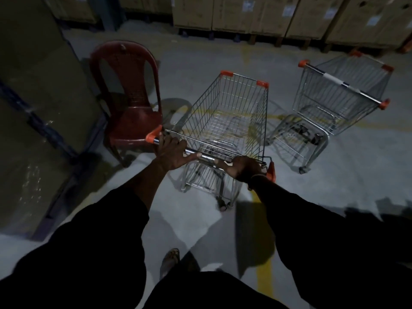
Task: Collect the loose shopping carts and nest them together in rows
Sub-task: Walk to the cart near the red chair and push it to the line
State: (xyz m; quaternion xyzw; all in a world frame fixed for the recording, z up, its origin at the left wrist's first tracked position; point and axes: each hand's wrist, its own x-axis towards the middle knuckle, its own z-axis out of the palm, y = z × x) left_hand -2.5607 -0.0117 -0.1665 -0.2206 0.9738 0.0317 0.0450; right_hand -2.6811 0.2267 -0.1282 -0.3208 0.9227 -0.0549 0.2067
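A silver wire shopping cart [225,114] with orange corner caps stands right in front of me, its basket empty. My left hand [172,152] grips the left part of its chrome handle bar [207,156], thumb stretched along the bar. My right hand [244,168] grips the bar's right end beside the orange cap. A second empty cart [334,101] stands apart to the right, its handle turned toward me and leftward, its basket pointing away to the upper right.
A dark red plastic chair [131,103] stands close against the left of my cart. Tall stacked boxes [33,85] line the left side. Cardboard cartons on pallets [289,16] run along the back. Grey concrete floor carries yellow lines [265,277].
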